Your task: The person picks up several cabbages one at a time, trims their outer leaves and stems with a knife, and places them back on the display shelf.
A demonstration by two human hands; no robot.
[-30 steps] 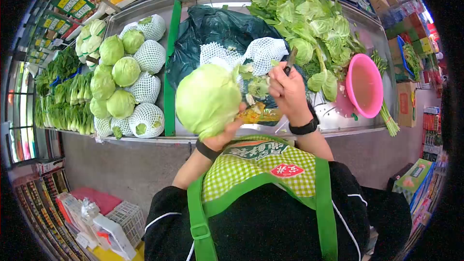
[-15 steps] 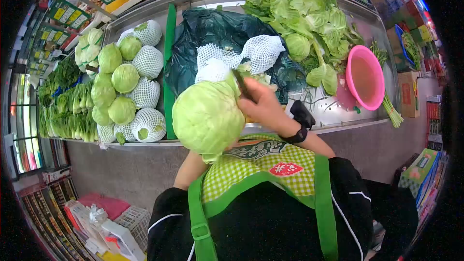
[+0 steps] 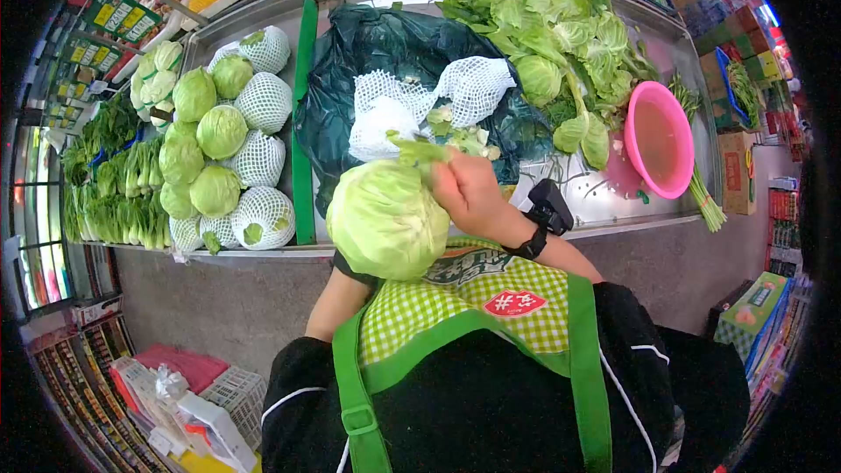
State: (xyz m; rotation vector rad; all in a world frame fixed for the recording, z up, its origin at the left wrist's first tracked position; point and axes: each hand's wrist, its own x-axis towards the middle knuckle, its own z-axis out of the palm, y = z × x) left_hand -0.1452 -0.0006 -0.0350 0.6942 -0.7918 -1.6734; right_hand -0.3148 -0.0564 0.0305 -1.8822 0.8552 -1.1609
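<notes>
A pale green cabbage (image 3: 387,221) is held up in front of my apron. My left hand is hidden beneath it; only the forearm shows, so its fingers cannot be made out. On the cabbage's upper right side, my right hand (image 3: 469,191) is closed around a partly detached green leaf (image 3: 419,151). A dark blade seen there earlier cannot be made out now. Beyond the cabbage, white foam nets (image 3: 378,127) and small leaf scraps (image 3: 464,133) lie on a dark green plastic bag (image 3: 385,39).
Netted and bare cabbages (image 3: 222,132) stand left of a green divider (image 3: 304,123). Loose outer leaves (image 3: 569,26) are heaped at the back right, near a pink basin (image 3: 687,151) of murky water. The tray's metal front edge (image 3: 613,228) runs before me.
The cabbage has turned and shifted slightly right. My right hand has closed on a leaf, which now stands away from the cabbage's top, and the dark blade has dropped out of sight.
</notes>
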